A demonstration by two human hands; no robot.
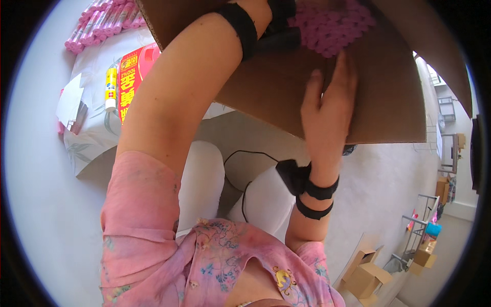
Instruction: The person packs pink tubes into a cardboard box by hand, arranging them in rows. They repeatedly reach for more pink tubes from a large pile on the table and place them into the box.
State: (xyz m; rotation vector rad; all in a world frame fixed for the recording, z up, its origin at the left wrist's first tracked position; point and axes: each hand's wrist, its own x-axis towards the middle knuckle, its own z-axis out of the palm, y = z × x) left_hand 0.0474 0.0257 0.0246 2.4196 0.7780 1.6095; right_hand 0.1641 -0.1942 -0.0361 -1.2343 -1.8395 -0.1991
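A big brown cardboard box [378, 102] fills the top of the view, with several pink rolls [332, 25] packed inside it. My right hand [327, 110] presses flat on the box's near wall, fingers spread upward. My left arm reaches up into the box; my left hand is hidden past the black wrist strap [240, 25], so what it touches cannot be seen. Both wrists wear black straps, and a black cable runs down over my white-clad knees [261, 199].
On the left, a white patterned cloth [92, 138] carries more pink rolls [102, 23], a red packet [133, 77] and a yellow-and-white glue stick [110, 88]. Lower right, on the floor, stand small cardboard boxes [365, 276] and metal racks [417, 225].
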